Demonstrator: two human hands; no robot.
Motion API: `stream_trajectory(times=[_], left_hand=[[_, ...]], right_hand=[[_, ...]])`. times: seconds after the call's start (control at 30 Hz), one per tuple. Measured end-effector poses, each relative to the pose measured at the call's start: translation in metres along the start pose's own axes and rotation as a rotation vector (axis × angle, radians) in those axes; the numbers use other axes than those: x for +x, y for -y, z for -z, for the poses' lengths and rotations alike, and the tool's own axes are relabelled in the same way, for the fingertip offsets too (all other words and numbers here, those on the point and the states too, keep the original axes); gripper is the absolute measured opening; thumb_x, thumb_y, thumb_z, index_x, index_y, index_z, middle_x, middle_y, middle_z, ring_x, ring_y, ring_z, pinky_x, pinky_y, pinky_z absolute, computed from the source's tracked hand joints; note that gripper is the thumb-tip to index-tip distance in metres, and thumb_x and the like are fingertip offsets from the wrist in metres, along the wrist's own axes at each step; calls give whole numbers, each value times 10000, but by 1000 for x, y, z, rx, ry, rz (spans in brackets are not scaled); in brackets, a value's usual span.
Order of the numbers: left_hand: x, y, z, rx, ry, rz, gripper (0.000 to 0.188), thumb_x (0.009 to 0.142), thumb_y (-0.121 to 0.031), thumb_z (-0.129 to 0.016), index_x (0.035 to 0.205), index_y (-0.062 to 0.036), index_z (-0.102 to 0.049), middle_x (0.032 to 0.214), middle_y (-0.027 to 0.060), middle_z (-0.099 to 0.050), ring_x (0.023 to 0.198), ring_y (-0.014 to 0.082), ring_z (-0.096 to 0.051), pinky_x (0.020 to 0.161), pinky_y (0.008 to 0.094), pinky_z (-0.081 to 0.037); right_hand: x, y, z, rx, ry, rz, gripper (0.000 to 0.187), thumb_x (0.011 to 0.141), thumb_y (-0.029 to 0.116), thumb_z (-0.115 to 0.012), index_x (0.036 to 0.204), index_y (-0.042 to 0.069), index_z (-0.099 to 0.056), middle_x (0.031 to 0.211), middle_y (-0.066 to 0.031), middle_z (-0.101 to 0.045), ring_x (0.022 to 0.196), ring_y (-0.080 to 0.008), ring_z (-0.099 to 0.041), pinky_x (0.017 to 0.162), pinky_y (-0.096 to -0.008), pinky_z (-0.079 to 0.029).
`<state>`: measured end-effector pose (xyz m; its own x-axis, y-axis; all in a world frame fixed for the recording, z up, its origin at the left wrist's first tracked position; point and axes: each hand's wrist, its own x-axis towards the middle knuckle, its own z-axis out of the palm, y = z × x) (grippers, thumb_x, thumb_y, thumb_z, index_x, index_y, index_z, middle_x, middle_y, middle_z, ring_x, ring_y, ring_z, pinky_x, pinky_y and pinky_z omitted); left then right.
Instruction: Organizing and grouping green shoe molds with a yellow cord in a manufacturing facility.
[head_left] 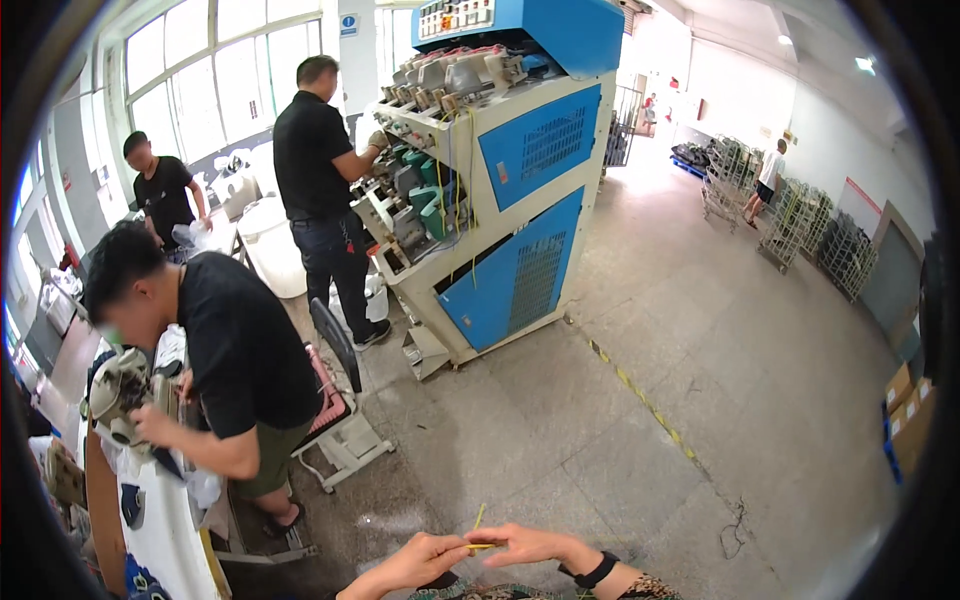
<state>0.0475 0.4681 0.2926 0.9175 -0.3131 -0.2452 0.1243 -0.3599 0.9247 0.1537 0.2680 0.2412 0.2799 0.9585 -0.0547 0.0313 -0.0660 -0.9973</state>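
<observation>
Low in the view my two hands meet above the floor. My left hand (pixel 428 560) is closed, its fingertips pinching a thin yellow cord (pixel 482 547). One end of the cord sticks up above the fingers. From the other side my right hand (pixel 528 544) reaches in with fingers stretched toward the left hand and thumb apart below. It is very near the cord; whether it touches it is hard to see. A black band (pixel 598 570) circles my right wrist.
A tall blue-and-white machine (pixel 530 240) stands ahead, with a person (pixel 318 190) working at its left side. Nearer left, another person (pixel 235 350) bends over a sewing machine (pixel 122 392) beside a chair (pixel 340 400). Wire carts (pixel 795 225) line the right wall; yellow tape (pixel 640 398) crosses the floor.
</observation>
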Motion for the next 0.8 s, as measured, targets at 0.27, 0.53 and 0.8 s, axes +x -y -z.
stream_trajectory(times=[0.27, 0.53, 0.8], left_hand=[[89, 1, 126, -24, -203, -25, 235, 903, -220, -530, 977, -15, -617, 604, -6, -495, 556, 66, -418, 491, 245, -369], [181, -26, 251, -168, -176, -138, 229, 911, -198, -518, 986, -5, -615, 590, -30, -467, 510, 38, -392, 448, 203, -315], [329, -76, 340, -94, -515, -428, 171, 895, -159, -513, 913, -9, -593, 596, -61, -439, 522, 23, -369, 468, 180, -318]], right_hand=[[74, 21, 136, 511, -426, -16, 201, 908, 169, -505, 781, 18, -541, 551, 24, -412, 473, -49, -351, 417, -210, -273], [150, 74, 283, 428, -732, 234, 197, 894, 149, -531, 772, -5, -555, 542, 15, -414, 460, -65, -374, 406, -198, -283], [241, 120, 445, 32, -690, 334, 236, 909, 194, -507, 792, -8, -541, 540, 9, -427, 462, -66, -399, 411, -204, -298]])
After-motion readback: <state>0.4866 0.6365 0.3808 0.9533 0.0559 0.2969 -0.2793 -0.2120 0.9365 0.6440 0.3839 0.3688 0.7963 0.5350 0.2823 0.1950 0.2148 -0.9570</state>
